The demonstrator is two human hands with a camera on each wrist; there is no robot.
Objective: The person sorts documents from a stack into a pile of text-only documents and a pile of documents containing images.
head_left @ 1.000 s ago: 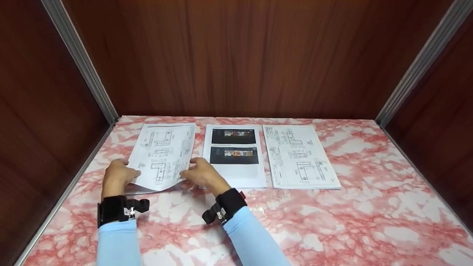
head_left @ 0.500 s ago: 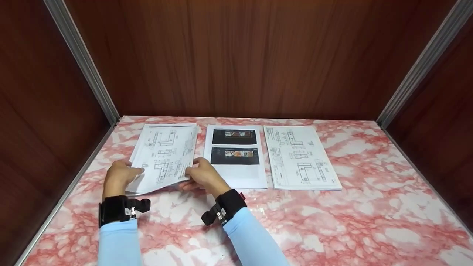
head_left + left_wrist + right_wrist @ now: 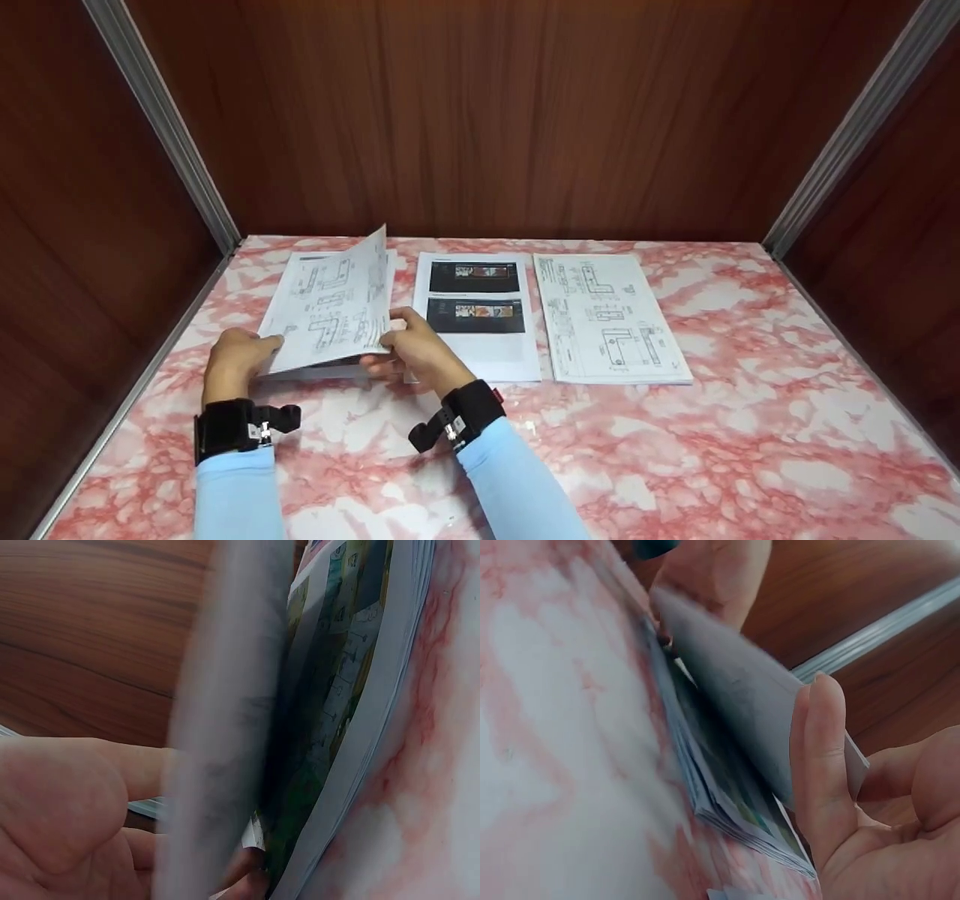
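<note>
Sheets of paper [image 3: 322, 322] printed with technical drawings are raised off the left paper stack, their far right corner sticking up. My left hand [image 3: 231, 364] pinches them at the near left, thumb on top. At the near right corner my right hand [image 3: 421, 346] grips the same sheets, thumb above and fingers beneath. Under the raised sheets, the left wrist view shows the rest of the stack with a coloured picture page [image 3: 349, 682] on top. The right wrist view shows a gap between the raised sheets [image 3: 735, 697] and the stack [image 3: 742, 829].
A middle paper stack [image 3: 487, 356] with two dark screenshots lies just right of my right hand. Beyond it is another stack of drawings [image 3: 611, 322]. All rest on a red-and-white marbled table [image 3: 637, 465], walled by brown wood-grain panels [image 3: 495, 120].
The drawing sheets, first bent up at their near edge, are now lifted higher, with the far right corner raised. My right hand has shifted its grip and moved up slightly.
</note>
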